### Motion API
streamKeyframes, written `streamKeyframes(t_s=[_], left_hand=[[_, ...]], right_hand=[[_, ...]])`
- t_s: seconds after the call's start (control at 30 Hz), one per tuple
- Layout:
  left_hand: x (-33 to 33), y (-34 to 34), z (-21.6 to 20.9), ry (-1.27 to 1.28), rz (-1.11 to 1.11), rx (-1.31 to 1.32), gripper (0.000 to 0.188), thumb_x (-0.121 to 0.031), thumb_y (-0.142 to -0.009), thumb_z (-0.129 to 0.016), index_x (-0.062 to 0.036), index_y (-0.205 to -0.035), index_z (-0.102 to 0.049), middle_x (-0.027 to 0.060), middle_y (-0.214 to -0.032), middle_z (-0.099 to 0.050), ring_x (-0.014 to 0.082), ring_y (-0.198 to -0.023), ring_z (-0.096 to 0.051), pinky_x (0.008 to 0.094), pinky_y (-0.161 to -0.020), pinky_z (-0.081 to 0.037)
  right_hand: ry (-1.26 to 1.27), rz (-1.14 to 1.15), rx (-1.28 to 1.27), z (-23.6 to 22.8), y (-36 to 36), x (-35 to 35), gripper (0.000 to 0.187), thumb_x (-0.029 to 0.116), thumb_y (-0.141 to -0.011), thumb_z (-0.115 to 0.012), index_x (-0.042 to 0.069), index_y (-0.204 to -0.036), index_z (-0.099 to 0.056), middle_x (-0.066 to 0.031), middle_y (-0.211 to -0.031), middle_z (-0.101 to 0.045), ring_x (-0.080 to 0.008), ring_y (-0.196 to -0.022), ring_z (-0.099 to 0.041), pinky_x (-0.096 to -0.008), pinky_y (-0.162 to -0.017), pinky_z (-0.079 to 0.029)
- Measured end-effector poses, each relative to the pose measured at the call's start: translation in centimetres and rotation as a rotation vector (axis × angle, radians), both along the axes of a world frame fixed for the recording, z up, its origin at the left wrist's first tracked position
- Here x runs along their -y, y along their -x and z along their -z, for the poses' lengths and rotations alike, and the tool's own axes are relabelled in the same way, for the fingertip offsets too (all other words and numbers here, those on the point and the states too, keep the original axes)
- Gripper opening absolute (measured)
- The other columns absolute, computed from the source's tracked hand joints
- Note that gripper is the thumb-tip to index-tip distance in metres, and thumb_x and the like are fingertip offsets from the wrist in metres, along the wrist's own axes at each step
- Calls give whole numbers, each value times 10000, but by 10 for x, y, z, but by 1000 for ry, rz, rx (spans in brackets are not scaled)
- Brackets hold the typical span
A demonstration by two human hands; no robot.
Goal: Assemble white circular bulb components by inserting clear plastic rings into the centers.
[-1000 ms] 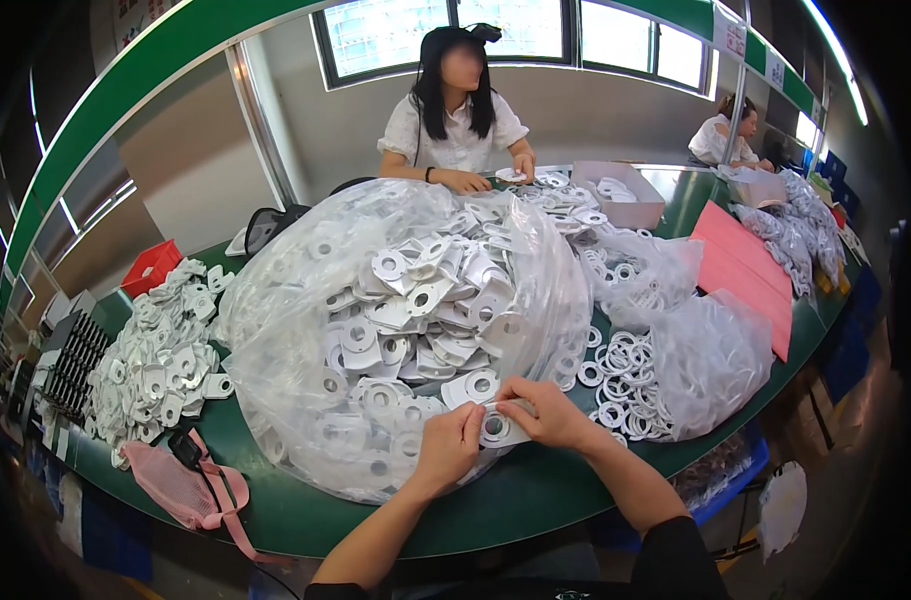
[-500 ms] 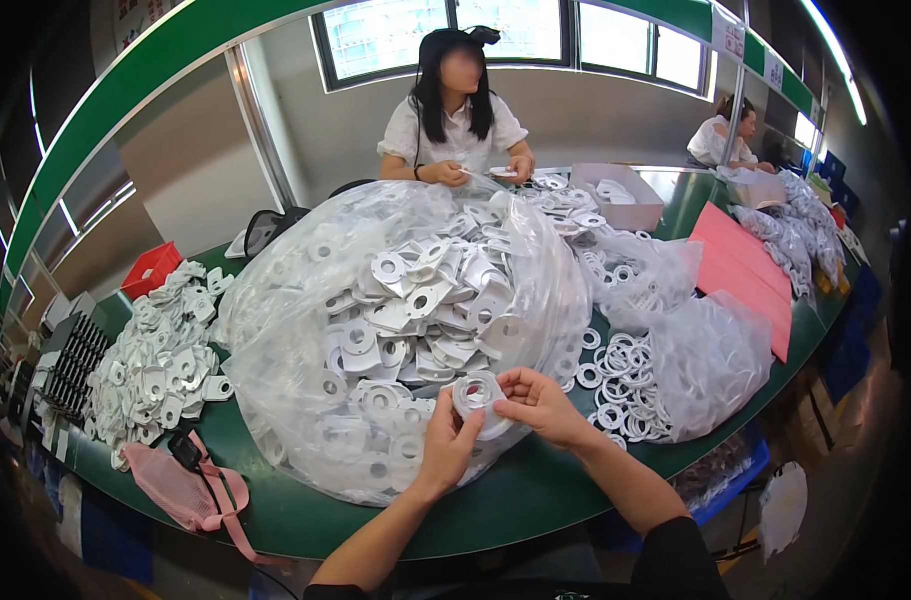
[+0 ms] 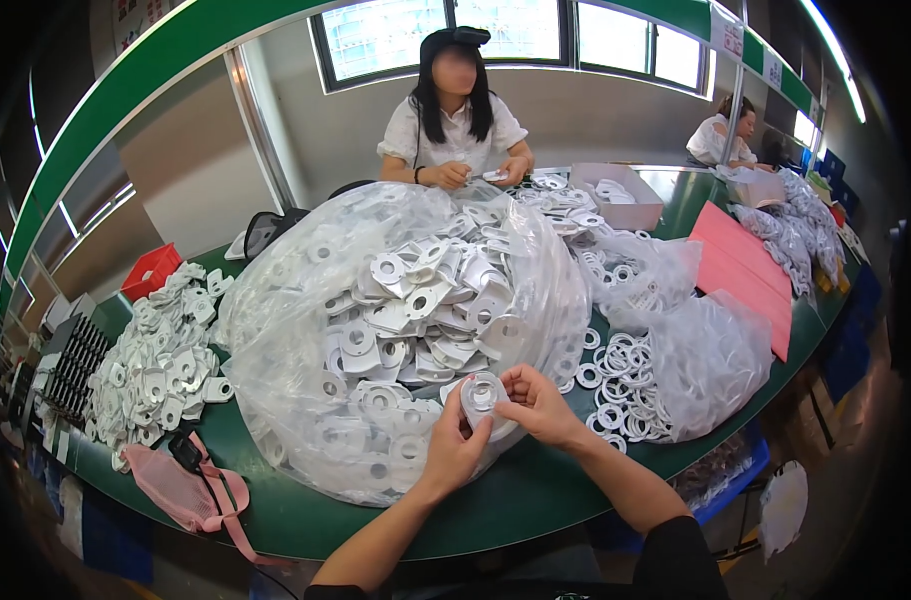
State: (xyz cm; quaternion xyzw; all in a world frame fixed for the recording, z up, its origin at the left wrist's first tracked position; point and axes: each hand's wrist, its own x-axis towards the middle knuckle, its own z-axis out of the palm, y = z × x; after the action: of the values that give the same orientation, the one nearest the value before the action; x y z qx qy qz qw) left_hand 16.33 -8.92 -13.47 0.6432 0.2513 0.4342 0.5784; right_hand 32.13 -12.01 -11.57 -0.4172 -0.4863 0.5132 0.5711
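Between my two hands, a white plastic plate with a round hole [image 3: 483,394] is held up in front of the big bag. My left hand [image 3: 458,440] is closed round its left and lower side. The fingers and thumb of my right hand [image 3: 537,405] pinch its right side. A ring seems to lie over the hole, though the fingers partly cover it. Just beyond my hands, a pile of white holed plates [image 3: 431,300] fills a large clear plastic bag [image 3: 276,330]. Loose white rings [image 3: 626,380] lie to the right of my right hand.
Another heap of white plates [image 3: 161,370] lies left, near a red bin [image 3: 152,270]. A pink strap pouch [image 3: 181,485] rests at the front edge. Right stand a clear bag [image 3: 716,365], a pink sheet [image 3: 741,270] and a white box [image 3: 626,205]. A co-worker [image 3: 456,120] handles parts opposite.
My hands have shifted slightly right with the plate, which now faces me more squarely. The co-worker opposite has turned their head a little and brought their hands closer together.
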Motion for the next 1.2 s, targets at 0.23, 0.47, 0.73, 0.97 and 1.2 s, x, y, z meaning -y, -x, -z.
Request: streamKeyframes(t_s=[0.23,0.47,0.73,0.97,1.2], left_hand=[[13,-2,-15,-298,-86,-365,629,-63,-813,-573,-32,-1369,-281,239,-878,-602,312,-732,-635,350,-647,-487],[1,6,-16,-276,-99,-215,622,-67,-829,-565,-33,-1377,-273,215,-997,-607,268,-834,-633,328,-705,-488],[6,6,-21,-287,22,-389,673,-97,-841,-544,-74,-1414,-192,207,-876,-577,295,-698,-585,333,-666,-462],[-43,73,-75,-467,-231,-424,661,-120,-786,-626,-56,-1371,-324,55,-601,-411,138,-553,-417,292,-535,-387],[-194,305,-168,-237,-1139,122,967,-195,-799,-673,-62,-1411,64,173,-1137,-532,206,-859,-593,306,-590,-520]], right_hand=[[-12,338,237,9,4,4,290,212,-739,-747,30,-756,-521,-19,-699,-592,-53,-629,-540,-205,-558,-439],[-85,223,369,-10,-3,2,241,160,-742,-735,5,-843,-581,-36,-732,-625,-72,-659,-571,-210,-596,-458],[-21,268,315,9,-18,-1,166,95,-828,-632,41,-699,-544,-11,-623,-568,-69,-548,-516,-201,-500,-401],[-112,145,187,-3,-9,1,116,100,-873,-559,6,-804,-563,-53,-724,-620,-75,-647,-544,-206,-611,-437],[-79,248,350,-6,-10,2,94,85,-844,-587,11,-787,-576,-26,-720,-624,-55,-627,-540,-190,-583,-421]])
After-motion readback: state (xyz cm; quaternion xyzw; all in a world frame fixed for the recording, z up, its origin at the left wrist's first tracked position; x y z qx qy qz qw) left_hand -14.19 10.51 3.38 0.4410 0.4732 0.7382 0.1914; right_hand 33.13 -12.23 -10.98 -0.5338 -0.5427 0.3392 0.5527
